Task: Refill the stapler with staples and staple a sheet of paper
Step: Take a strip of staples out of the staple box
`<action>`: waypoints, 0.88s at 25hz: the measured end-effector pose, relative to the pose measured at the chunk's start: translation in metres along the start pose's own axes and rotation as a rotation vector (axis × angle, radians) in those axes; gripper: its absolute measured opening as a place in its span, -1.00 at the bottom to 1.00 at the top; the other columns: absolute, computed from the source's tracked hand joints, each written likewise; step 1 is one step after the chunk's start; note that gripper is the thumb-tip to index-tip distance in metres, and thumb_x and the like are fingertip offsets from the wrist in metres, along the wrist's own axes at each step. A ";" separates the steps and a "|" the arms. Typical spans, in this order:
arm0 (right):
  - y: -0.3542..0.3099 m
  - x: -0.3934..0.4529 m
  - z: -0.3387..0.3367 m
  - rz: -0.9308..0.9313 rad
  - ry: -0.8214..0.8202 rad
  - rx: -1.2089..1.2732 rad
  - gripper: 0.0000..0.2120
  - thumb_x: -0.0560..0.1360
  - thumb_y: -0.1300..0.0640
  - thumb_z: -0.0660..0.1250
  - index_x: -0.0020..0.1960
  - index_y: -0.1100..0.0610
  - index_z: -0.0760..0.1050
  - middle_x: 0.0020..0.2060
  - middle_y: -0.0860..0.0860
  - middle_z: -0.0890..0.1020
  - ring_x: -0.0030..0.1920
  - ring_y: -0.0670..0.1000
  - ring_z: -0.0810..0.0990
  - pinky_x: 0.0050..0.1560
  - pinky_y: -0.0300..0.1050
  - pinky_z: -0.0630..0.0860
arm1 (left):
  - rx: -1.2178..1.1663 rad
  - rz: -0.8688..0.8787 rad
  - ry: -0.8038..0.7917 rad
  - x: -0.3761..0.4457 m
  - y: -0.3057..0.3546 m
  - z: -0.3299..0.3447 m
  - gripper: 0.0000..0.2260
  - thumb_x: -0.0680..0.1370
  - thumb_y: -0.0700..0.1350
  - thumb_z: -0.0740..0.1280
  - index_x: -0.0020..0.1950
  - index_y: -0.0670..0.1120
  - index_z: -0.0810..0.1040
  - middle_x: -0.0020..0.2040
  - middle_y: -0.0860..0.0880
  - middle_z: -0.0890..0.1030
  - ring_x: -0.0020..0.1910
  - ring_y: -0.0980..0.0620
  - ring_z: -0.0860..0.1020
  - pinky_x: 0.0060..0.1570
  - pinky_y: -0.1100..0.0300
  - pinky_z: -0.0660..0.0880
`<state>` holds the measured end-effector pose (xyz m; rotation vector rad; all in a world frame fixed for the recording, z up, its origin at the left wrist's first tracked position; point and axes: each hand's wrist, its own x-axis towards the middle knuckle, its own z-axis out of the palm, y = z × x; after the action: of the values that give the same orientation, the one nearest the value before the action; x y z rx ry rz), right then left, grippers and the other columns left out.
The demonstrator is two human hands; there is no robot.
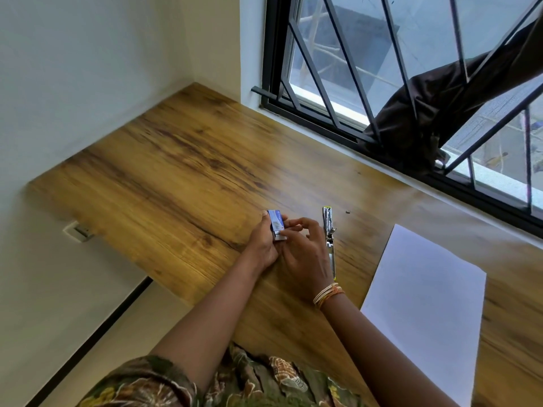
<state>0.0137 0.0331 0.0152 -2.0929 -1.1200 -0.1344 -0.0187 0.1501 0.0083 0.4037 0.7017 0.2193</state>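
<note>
Step in hand, by appearance: drawing staples from the box. Small blue staple box point(275, 223) gripped in left hand point(262, 246), fingers wrapped around it; right hand point(305, 254) pinching at its open silvery end, thumb and forefinger pressed together there. Stapler point(329, 233) lying opened out flat, chrome, just beside right hand, mid-tabletop point(176, 171). Sheet of paper point(426, 304) toward right edge, untouched. Next move likely: strip freed, then laid squarely into stapler channel.

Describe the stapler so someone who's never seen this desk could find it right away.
Start at the wooden desk under the barred window. Between the right hand and the white paper sheet lies a long silver metal stapler, opened out flat. It's the only shiny metal thing there.
</note>
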 end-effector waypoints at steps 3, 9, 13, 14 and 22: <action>0.002 0.001 -0.003 -0.033 -0.001 -0.036 -0.86 0.41 0.13 0.43 -0.04 0.09 0.65 0.11 0.11 0.53 0.08 0.09 0.55 0.06 -0.01 0.53 | 0.033 0.005 -0.023 0.001 0.000 -0.001 -0.51 0.65 0.16 -0.13 -0.03 -0.18 0.40 -0.27 -0.19 0.70 -0.35 -0.05 0.68 -0.34 0.18 0.62; -0.001 -0.001 -0.006 -0.038 0.029 -0.049 -0.89 0.39 0.09 0.45 -0.11 0.09 0.65 0.06 0.11 0.57 0.07 0.07 0.55 0.07 -0.07 0.50 | 0.054 0.045 0.000 0.005 -0.001 -0.003 -0.49 0.65 0.16 -0.14 -0.02 -0.20 0.42 -0.24 -0.19 0.67 -0.32 -0.07 0.69 -0.28 0.15 0.63; -0.003 -0.010 -0.004 -0.004 0.034 -0.099 -0.89 0.43 0.08 0.40 -0.15 0.11 0.67 -0.11 0.04 0.62 -0.03 0.04 0.53 0.00 -0.03 0.49 | -0.005 0.043 -0.003 0.007 -0.003 -0.005 -0.49 0.64 0.17 -0.11 -0.04 -0.19 0.44 -0.23 -0.19 0.67 -0.29 -0.10 0.69 -0.27 0.10 0.64; -0.004 -0.010 -0.004 0.025 0.024 -0.092 -0.88 0.44 0.07 0.40 -0.16 0.11 0.67 -0.16 0.02 0.64 -0.06 0.04 0.53 -0.02 -0.01 0.49 | -0.010 0.044 -0.007 0.008 -0.004 -0.005 -0.49 0.64 0.17 -0.11 -0.04 -0.19 0.43 -0.26 -0.17 0.69 -0.28 -0.10 0.69 -0.26 0.09 0.64; -0.016 0.000 -0.001 0.292 -0.012 0.002 -0.87 0.33 0.01 0.50 -0.19 0.05 0.63 -0.27 -0.07 0.68 -0.14 -0.03 0.53 -0.12 -0.04 0.49 | -0.020 0.045 -0.050 0.010 -0.005 -0.009 -0.50 0.64 0.18 -0.12 0.02 -0.18 0.41 -0.19 -0.17 0.71 -0.17 -0.11 0.70 -0.25 0.03 0.65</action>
<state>0.0019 0.0381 0.0246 -2.2313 -0.8090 0.0190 -0.0170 0.1515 -0.0052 0.4053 0.6416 0.2578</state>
